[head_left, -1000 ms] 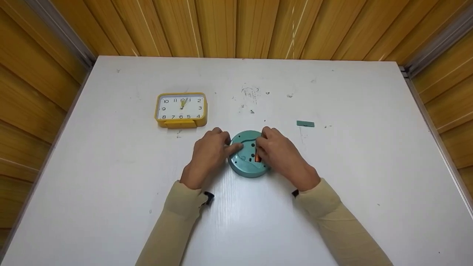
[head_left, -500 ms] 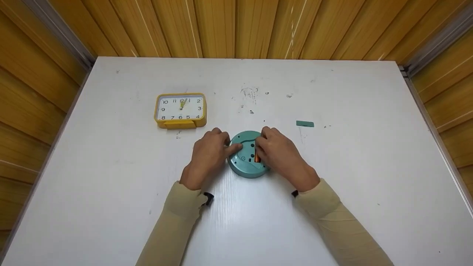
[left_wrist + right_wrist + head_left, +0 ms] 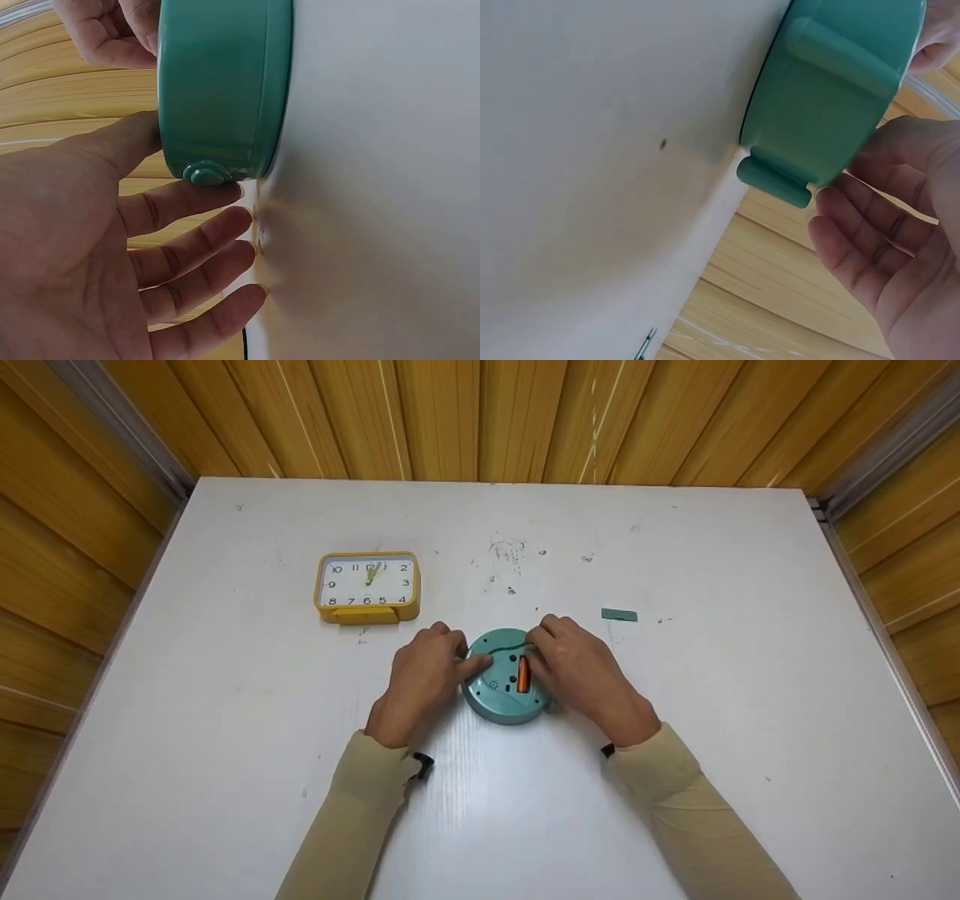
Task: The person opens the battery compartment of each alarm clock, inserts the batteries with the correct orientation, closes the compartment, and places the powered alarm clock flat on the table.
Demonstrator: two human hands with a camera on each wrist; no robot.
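Observation:
A round teal-green clock (image 3: 499, 705) lies face down on the white table, its back showing knobs and an uncovered battery slot. An orange battery (image 3: 523, 675) sits lengthwise in that slot. My left hand (image 3: 425, 679) grips the clock's left rim, thumb on the back and index finger against the side; its other fingers extend below in the left wrist view. Loosely bent, my right hand (image 3: 589, 671) is at the right rim beside the battery and holds nothing; the right wrist view shows its fingers (image 3: 855, 255) close to the clock's edge. The clock's face is hidden.
A yellow rectangular clock (image 3: 367, 585) lies face up at the left, beyond my left hand. To the right, on the white table (image 3: 750, 675), is a flat green battery cover (image 3: 619, 615). Wood-patterned panels (image 3: 517, 420) border the table's far side.
My right hand has drawn back slightly to the right from the battery, so more of the battery shows. The left hand and the clock have stayed in place.

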